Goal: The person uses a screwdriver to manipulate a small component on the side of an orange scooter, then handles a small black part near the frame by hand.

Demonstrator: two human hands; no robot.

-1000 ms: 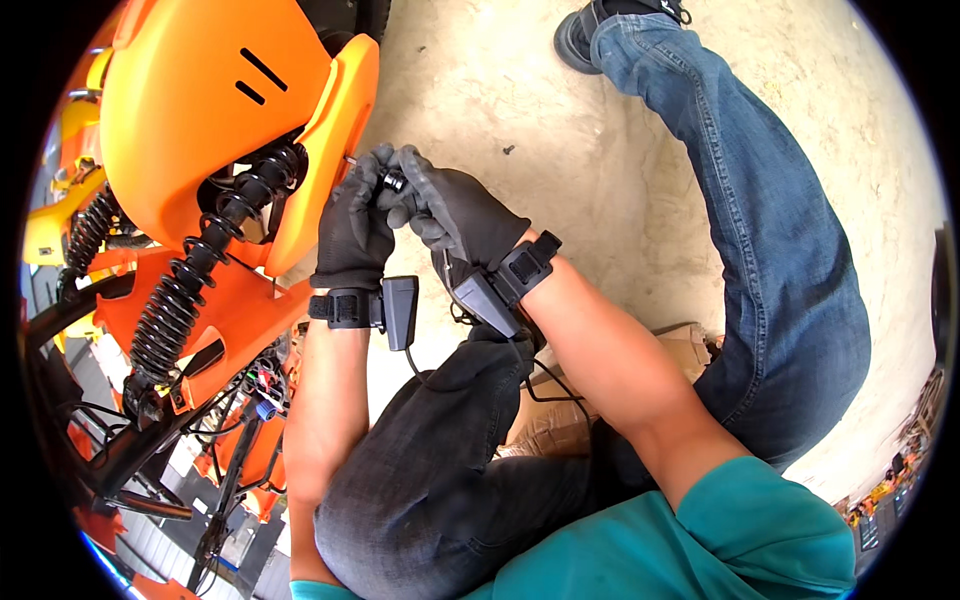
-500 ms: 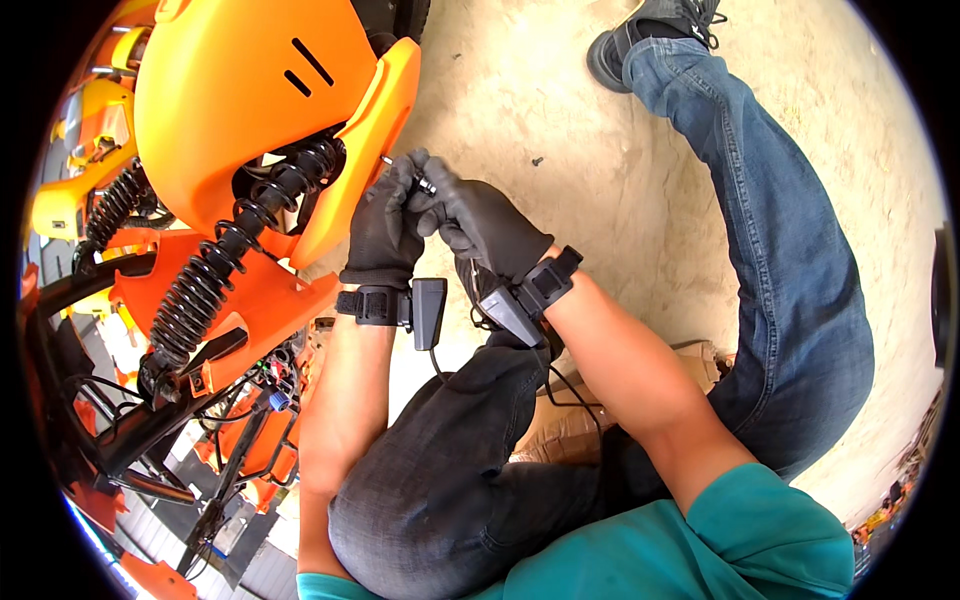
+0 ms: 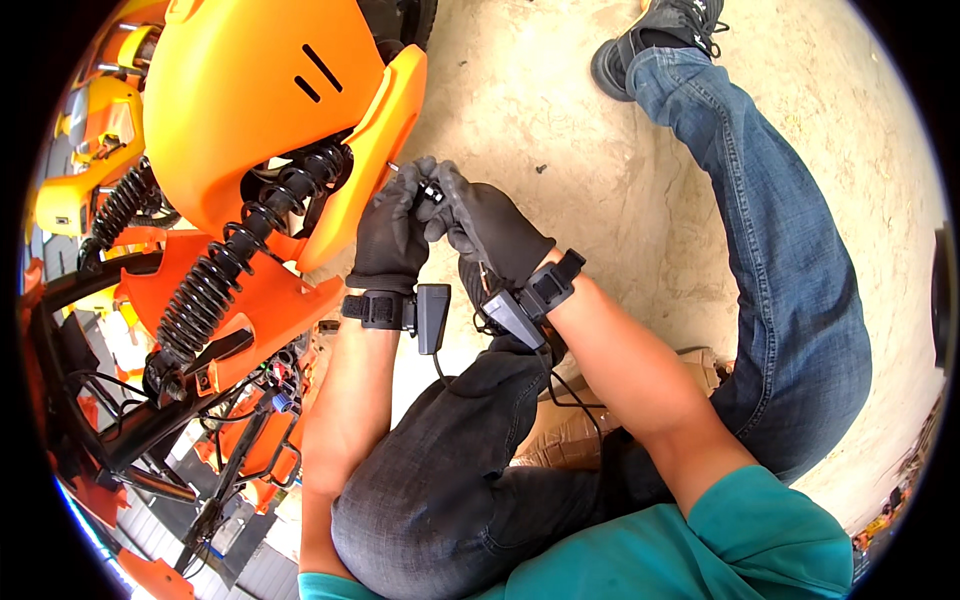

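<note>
Both my hands wear dark gloves and meet in front of the orange body panel [image 3: 385, 135]. My left hand [image 3: 388, 238] is closed, with its fingertips pinched around a small silver-and-black metal piece [image 3: 431, 191]. From the right, the fingers of my right hand [image 3: 492, 228] close on the same piece. A thin metal tip [image 3: 393, 166] pokes out beyond my left fingers, near the panel's edge; whether it belongs to the same piece is hidden. Below my right palm a thin metal rod [image 3: 485, 278] shows, partly covered by the hand and wrist.
A black coil-spring shock absorber [image 3: 240, 240] slants across the orange vehicle at left, above a black tube frame [image 3: 130, 440] and wiring. Another orange-yellow vehicle [image 3: 105, 120] stands behind it. Cardboard [image 3: 560, 435] lies under my legs. A small dark bit [image 3: 541, 169] lies on the concrete floor.
My fingers have shifted slightly around the metal piece, which now shows more of its dark-and-silver side. The whole view has moved a little; both hands stay together.
</note>
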